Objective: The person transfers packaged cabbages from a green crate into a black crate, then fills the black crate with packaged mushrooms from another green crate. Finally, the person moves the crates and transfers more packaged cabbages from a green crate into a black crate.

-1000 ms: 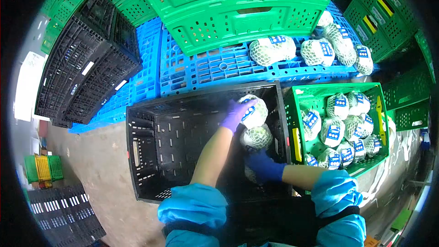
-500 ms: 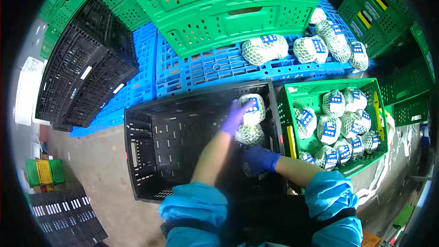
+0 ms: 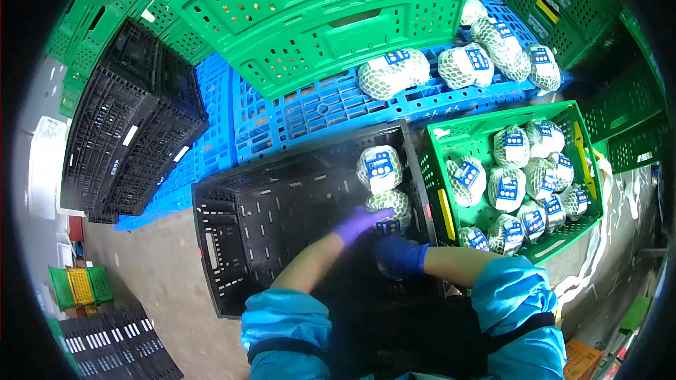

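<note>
My left hand (image 3: 358, 225), in a purple glove, reaches into the black crate (image 3: 282, 222) and grips the side of a pale round net-wrapped pack (image 3: 391, 204). Its fingers curve over the pack beside a blue label. Behind it, another netted pack (image 3: 380, 169) sits label up against the crate's right end. My right hand (image 3: 400, 256), in a dark blue glove, is low in the crate's near right part, just in front of the gripped pack. Shadow and blur hide its fingers, so what it holds cannot be made out.
A green crate (image 3: 451, 222) holding several netted packs stands to the right. More packs (image 3: 396, 74) lie on the blue pallet (image 3: 296, 116) behind, beside stacked green crates (image 3: 331, 39). Black crates (image 3: 127, 127) are stacked at left. Folded black crates (image 3: 120, 341) lie lower left.
My left hand has moved from the far netted pack towards me, onto the nearer one, where a blue label now shows. The right hand stays low in the crate. The view has shifted slightly.
</note>
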Tool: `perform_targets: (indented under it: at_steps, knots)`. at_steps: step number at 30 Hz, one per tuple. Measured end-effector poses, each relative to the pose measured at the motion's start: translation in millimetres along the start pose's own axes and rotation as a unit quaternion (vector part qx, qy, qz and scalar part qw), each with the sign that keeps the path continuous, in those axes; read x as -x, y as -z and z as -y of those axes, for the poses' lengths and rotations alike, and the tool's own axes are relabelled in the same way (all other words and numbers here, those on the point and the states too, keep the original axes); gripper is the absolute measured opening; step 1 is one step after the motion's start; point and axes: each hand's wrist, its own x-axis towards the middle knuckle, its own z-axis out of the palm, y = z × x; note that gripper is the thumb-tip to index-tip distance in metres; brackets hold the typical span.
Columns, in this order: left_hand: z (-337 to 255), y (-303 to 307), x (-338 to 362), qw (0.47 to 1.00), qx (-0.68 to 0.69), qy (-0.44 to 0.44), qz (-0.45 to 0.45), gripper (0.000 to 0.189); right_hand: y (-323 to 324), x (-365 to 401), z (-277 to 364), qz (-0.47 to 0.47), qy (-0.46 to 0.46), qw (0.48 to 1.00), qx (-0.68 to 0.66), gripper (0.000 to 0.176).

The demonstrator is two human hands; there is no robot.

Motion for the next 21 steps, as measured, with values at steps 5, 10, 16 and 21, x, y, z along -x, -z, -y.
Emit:
perform_targets:
  at_steps: [5,10,16,21]
  knots:
    - [0.7,6.6,-11.0,0.999,-0.029,0.000,0.041,0.065,-43.1,-8.9,-24.1,0.118,-0.039,0.987,-0.103,0.010]
    - [28.9,-6.3,-26.0,0.981,0.090,-0.166,0.049,0.072,-61.0,-3.4,-16.1,0.002,-0.025,0.994,-0.102,0.016]
    - [12.1,16.4,-22.2,0.987,0.002,-0.160,0.011,0.077,-24.7,-10.5,-24.6,-0.020,0.033,0.992,-0.118,0.025]
    - [-36.6,12.5,-9.4,0.958,-0.276,-0.081,-0.012,0.076,-33.9,-34.1,-42.7,0.361,-0.091,0.921,-0.117,0.032]
